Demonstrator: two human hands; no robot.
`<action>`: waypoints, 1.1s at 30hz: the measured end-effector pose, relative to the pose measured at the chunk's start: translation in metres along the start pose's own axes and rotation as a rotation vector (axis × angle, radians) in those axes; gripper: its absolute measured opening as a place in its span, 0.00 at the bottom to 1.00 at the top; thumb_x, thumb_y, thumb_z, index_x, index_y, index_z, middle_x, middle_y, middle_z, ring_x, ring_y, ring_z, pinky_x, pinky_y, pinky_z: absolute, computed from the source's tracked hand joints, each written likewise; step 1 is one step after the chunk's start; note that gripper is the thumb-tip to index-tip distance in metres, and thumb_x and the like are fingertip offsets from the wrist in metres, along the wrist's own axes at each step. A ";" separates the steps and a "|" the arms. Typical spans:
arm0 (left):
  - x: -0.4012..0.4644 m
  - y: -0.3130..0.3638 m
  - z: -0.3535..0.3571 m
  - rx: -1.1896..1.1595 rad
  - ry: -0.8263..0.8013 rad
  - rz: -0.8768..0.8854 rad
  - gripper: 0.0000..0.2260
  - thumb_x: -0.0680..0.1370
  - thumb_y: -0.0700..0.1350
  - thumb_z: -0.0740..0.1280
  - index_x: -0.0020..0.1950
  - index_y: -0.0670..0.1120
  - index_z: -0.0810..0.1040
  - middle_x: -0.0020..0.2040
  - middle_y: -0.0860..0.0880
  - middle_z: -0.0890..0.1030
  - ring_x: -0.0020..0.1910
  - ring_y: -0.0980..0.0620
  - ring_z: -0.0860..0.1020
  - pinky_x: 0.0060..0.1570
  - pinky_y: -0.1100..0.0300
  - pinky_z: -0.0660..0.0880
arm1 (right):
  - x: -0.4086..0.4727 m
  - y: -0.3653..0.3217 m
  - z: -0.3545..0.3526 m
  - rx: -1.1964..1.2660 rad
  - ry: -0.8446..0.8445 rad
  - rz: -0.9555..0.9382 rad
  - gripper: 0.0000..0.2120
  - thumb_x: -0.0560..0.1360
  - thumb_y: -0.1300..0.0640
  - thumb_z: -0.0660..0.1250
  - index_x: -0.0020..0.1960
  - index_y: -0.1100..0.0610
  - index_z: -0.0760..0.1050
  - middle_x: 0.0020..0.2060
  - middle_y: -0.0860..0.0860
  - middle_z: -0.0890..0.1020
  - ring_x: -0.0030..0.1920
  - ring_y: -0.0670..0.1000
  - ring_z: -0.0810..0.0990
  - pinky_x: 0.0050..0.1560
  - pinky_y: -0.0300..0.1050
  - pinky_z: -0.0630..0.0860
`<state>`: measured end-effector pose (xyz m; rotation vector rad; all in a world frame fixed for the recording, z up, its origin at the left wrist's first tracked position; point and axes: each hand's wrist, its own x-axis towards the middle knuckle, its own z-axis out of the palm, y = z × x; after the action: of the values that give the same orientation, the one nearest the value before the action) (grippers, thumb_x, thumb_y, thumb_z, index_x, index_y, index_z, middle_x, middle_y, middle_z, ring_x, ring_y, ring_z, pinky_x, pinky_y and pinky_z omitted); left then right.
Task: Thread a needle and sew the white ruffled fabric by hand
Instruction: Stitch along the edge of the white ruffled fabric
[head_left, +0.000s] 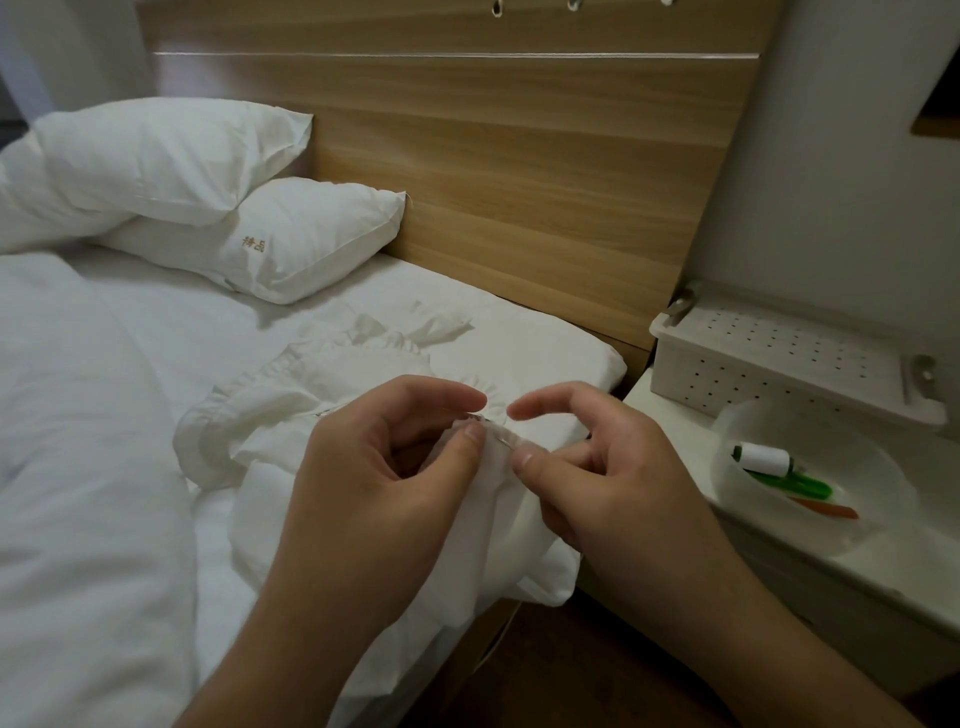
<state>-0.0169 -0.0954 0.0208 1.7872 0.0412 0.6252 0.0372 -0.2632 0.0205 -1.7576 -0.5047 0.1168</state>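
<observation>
A person stitches white ruffled fabric (322, 395) bunched on the bed (130, 415). The left hand (384, 467) pinches the hem; the right hand (587, 462) grips the thin steel needle (497, 435) by thumb and a finger, forefinger lifted. Small, even stitches along the gather would serve best. At three o'clock, a frosted plastic bowl (748, 488) holds a thread spool (763, 460).

I see open bed sheet (171, 332) left of the ruffled fabric (322, 379); two stacked pillows (249, 218) and the wooden headboard (519, 171) close the far side. To my right, a clear bowl (737, 499) and perforated white box (769, 358) crowd the nightstand (883, 582).
</observation>
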 end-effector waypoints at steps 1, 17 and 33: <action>0.000 0.000 0.000 0.011 -0.003 0.007 0.10 0.78 0.37 0.75 0.54 0.51 0.88 0.46 0.57 0.89 0.48 0.57 0.88 0.49 0.64 0.83 | 0.000 0.000 0.000 0.007 -0.015 0.003 0.06 0.80 0.56 0.69 0.55 0.47 0.79 0.23 0.51 0.72 0.26 0.48 0.69 0.29 0.43 0.68; -0.001 -0.001 0.003 0.112 0.056 0.067 0.10 0.75 0.39 0.79 0.51 0.52 0.86 0.44 0.58 0.87 0.47 0.55 0.87 0.44 0.59 0.85 | 0.001 0.006 0.002 -0.043 0.019 0.003 0.06 0.79 0.56 0.70 0.45 0.56 0.78 0.24 0.53 0.76 0.26 0.47 0.72 0.33 0.46 0.73; -0.003 0.001 0.005 0.033 0.003 0.043 0.11 0.74 0.35 0.79 0.50 0.50 0.87 0.43 0.55 0.88 0.45 0.53 0.88 0.44 0.63 0.83 | 0.003 0.006 0.003 -0.019 0.013 0.035 0.03 0.81 0.57 0.69 0.48 0.53 0.80 0.23 0.50 0.72 0.25 0.46 0.69 0.30 0.43 0.68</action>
<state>-0.0172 -0.1013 0.0194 1.8232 0.0151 0.6617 0.0404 -0.2602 0.0147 -1.7856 -0.4670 0.1252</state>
